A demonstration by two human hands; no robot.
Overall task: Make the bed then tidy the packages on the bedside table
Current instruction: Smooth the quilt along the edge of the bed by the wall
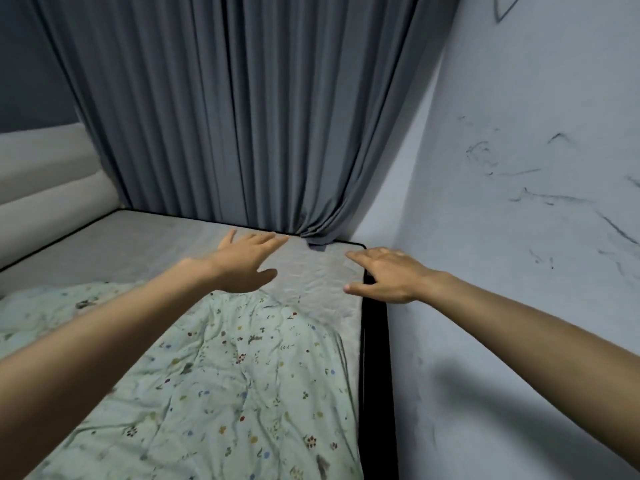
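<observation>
Both hands empty, fingers spread: left hand [246,263], right hand [384,276] over bare mattress [322,271] far right corner; floral quilt [225,368] bunched short; risk: uneven pull leaves corner uncovered, curtain [242,116] hem snagged

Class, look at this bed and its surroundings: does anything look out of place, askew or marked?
Yes. The floral sheet is rumpled and stops short, leaving the grey mattress bare at the far corner. The curtain hem bunches onto the mattress edge. The wall has dark scribbles. Both hands, left hand and right hand, are open above the bare part.
</observation>
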